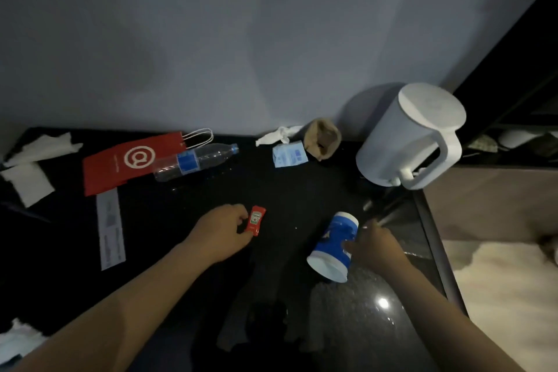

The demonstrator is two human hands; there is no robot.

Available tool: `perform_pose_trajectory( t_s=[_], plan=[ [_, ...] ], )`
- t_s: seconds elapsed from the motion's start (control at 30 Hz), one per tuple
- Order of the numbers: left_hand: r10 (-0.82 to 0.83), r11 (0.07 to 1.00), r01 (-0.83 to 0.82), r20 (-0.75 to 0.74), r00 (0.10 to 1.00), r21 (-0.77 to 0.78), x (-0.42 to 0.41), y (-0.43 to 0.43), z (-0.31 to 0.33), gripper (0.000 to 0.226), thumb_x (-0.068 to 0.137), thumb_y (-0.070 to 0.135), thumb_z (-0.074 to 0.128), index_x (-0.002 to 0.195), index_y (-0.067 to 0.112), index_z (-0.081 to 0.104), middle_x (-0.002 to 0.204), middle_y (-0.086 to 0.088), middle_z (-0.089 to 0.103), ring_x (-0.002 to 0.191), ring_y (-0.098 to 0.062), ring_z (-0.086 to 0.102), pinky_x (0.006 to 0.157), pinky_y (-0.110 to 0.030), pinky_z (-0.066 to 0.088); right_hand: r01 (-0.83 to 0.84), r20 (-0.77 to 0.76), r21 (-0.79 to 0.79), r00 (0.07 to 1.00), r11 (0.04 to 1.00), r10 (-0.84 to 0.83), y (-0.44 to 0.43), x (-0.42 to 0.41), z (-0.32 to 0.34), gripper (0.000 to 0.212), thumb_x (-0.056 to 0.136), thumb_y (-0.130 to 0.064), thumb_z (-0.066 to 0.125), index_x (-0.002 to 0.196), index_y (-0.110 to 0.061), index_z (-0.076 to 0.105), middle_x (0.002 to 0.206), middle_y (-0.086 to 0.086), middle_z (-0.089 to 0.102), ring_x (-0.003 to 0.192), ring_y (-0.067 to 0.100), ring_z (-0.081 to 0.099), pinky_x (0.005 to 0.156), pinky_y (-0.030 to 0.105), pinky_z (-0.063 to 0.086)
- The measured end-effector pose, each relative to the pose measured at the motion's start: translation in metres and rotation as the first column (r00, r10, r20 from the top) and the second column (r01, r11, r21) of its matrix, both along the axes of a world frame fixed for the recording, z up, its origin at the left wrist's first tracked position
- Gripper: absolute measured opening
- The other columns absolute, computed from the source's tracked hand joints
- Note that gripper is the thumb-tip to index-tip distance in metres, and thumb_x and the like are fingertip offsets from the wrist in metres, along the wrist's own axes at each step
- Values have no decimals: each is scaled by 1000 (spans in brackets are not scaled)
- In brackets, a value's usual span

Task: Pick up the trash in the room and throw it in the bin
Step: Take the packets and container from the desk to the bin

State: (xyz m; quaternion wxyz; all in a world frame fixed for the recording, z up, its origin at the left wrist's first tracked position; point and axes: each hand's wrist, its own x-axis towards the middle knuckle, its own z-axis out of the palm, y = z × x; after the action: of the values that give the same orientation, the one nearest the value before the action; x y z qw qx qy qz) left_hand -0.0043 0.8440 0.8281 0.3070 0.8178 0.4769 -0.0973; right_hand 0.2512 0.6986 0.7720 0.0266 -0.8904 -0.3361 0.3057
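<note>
On the dark countertop (296,190), my left hand (222,229) pinches a small red ketchup packet (255,219) at its left edge. My right hand (373,246) grips a blue and white paper cup (333,246) that lies on its side, its open mouth toward me. Farther back lie an empty clear plastic bottle (196,161) with a blue label, a red paper bag (126,161) with white handles, a small blue and white carton (289,155), a crumpled white tissue (276,136) and a crumpled brown paper bag (322,142). No bin is in view.
A white electric kettle (413,136) stands at the back right corner. White napkins (27,166) lie at the far left, a long paper receipt (111,229) lies below the red bag, and more white paper (15,341) sits at the bottom left. The counter's right edge (434,244) drops to a light floor.
</note>
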Motion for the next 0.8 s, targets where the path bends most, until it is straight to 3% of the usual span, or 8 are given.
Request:
perform_pose_trajectory(
  t_s=[0.07,0.13,0.23,0.33,0.5,0.67,0.8],
  plan=[
    [-12,1000,12,-8,1000,-9,2,7,-10,43,87,34,65,127,25,50,121,4,55,103,-9,56,91,-28,50,76,-22,6,997,997,-76,1,-7,-9,49,74,-49,69,98,-10,52,103,11,59,80,20,57,57,26,41],
    [-22,999,21,-22,1000,-28,5,11,-22,43,87,35,65,126,26,50,121,4,55,101,-8,55,89,-28,51,159,-76,15,985,987,-157,3,-15,-14,63,76,-47,72,117,-7,48,115,14,56,95,26,60,66,30,44],
    [-27,999,25,-49,998,-48,10,16,-42,41,86,36,64,124,27,51,120,4,54,100,-8,55,88,-27,51,247,-128,13,961,969,-244,11,-24,-23,90,77,-47,73,141,-2,29,135,17,41,117,31,52,83,34,47],
    [-8,999,4,-73,997,-47,19,22,-62,42,85,39,65,123,26,52,121,3,54,102,-9,55,90,-29,51,325,-168,32,934,945,-316,24,-24,-37,102,74,-49,75,146,-3,19,140,17,35,122,33,48,95,41,47],
    [24,999,-28,-108,994,-37,35,34,-89,49,84,42,65,127,23,49,125,0,51,108,-14,54,93,-33,50,419,-174,55,898,906,-405,45,-10,-59,99,73,-40,76,146,-7,18,138,18,41,116,35,53,91,46,50],
    [75,997,-75,-126,989,7,54,44,-111,47,84,42,65,123,21,48,123,-3,49,103,-18,57,90,-35,51,344,-18,114,939,932,-344,57,17,-69,92,74,-44,72,144,-11,22,132,14,47,112,35,56,84,43,50],
    [88,996,-82,-197,976,40,69,48,-126,57,83,42,66,130,20,42,130,-5,41,111,-20,53,92,-33,50,319,14,142,946,937,-324,72,38,-74,95,77,-45,69,149,-11,17,134,13,46,113,34,55,84,41,48]
  ],
)
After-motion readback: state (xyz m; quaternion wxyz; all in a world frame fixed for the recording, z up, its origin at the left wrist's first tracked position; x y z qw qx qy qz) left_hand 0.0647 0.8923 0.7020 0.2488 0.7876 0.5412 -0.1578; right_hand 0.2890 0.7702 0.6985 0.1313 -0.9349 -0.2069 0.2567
